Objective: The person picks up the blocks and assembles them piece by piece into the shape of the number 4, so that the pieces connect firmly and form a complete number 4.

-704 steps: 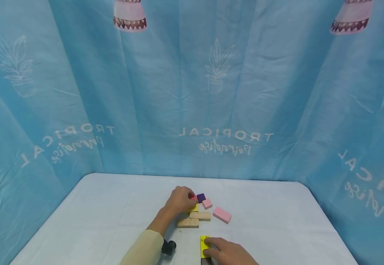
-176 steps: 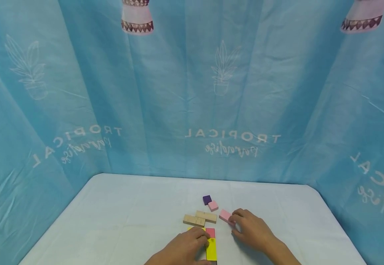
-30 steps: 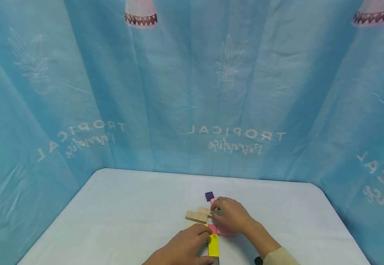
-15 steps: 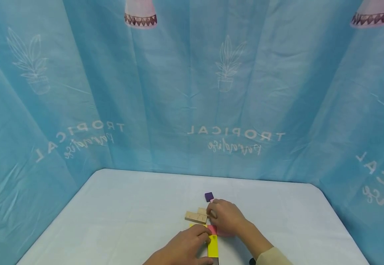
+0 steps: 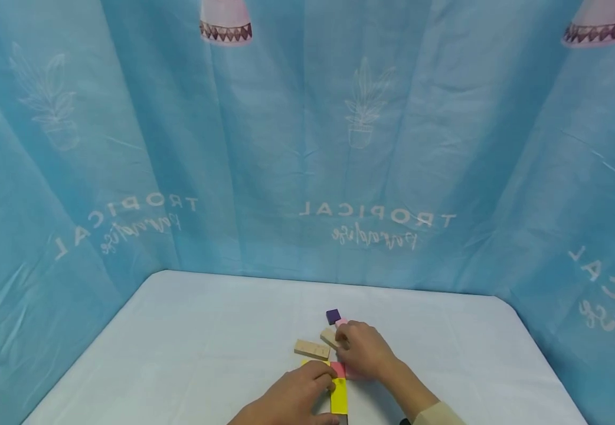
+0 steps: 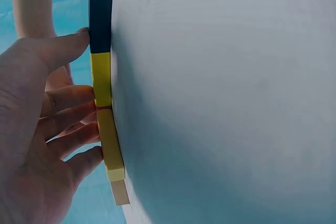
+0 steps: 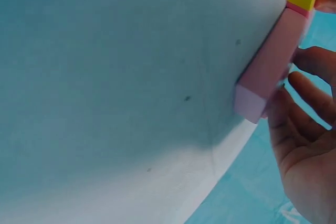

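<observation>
In the head view, my left hand (image 5: 294,394) rests against an L of small blocks. Its fingers lie by the coral square block (image 5: 338,370), and its thumb is at a dark block (image 5: 343,419). Between those two lies a yellow block (image 5: 339,396); another yellow block (image 6: 110,142) shows in the left wrist view. Just beyond, my right hand (image 5: 363,349) pinches the right end of a plain wooden block (image 5: 329,337), tilted on the table. Under that hand a pink block (image 7: 270,59) touches the coral one; its top is mostly hidden from the head camera.
A second wooden block (image 5: 311,349) lies left of the pinched one. Farther back sit a dark purple cube (image 5: 333,317) and a light pink cube (image 5: 342,322), partly hidden by my right hand. Blue curtain (image 5: 265,177) surrounds the white table (image 5: 206,336).
Over the last second, my right hand has taken hold of the wooden block and turned it away from the other one. Earlier, the pink block was brought against the coral one. The left hand stays.
</observation>
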`<state>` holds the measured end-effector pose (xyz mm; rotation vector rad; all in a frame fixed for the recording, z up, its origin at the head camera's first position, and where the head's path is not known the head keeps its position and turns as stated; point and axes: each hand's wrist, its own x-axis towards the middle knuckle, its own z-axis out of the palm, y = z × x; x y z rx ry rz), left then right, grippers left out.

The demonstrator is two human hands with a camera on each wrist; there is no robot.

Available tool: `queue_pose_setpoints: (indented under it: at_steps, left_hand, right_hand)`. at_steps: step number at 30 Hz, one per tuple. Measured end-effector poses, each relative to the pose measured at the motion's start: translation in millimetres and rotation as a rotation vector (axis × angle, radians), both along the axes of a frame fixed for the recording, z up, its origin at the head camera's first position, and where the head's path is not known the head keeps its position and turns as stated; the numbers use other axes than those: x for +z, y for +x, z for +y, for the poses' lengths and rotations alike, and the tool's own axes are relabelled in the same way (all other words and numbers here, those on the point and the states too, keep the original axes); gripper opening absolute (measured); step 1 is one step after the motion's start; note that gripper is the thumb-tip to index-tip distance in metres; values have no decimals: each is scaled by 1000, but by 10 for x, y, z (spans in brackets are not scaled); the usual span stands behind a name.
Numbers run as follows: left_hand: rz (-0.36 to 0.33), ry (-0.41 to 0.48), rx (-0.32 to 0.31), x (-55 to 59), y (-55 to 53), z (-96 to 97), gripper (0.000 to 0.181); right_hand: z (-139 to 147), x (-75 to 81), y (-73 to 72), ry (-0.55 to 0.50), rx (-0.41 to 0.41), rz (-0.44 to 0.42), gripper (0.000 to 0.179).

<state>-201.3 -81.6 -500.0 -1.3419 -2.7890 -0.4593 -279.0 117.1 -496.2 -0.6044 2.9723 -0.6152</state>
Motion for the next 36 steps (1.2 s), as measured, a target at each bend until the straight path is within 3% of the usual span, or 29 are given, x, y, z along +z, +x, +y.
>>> queue_pose_setpoints:
  at_steps: [4, 10, 16, 21, 27, 36]
  left_hand:
    - [7, -13, -1, -15, -7, 11, 57]
    - [5, -24, 13, -17, -35, 29, 57]
    - [54, 15, -30, -72, -3, 11, 57]
    - [100, 17, -28, -49, -1, -10, 58]
    - [58, 3, 0, -33, 4, -8, 60]
    - [12, -11, 8, -36, -4, -1, 57]
  right_hand:
    - [-13, 9, 7, -12, -20, 4, 14]
    - [-41, 28, -40, -16, -25, 85, 13]
    - [-76, -19, -45, -42, -29, 107, 12]
    - [-106, -7, -70, -26, -29, 94, 13]
    - [-91, -3, -73, -11, -39, 62, 15]
    - [-67, -1, -54, -70, -66, 11, 17]
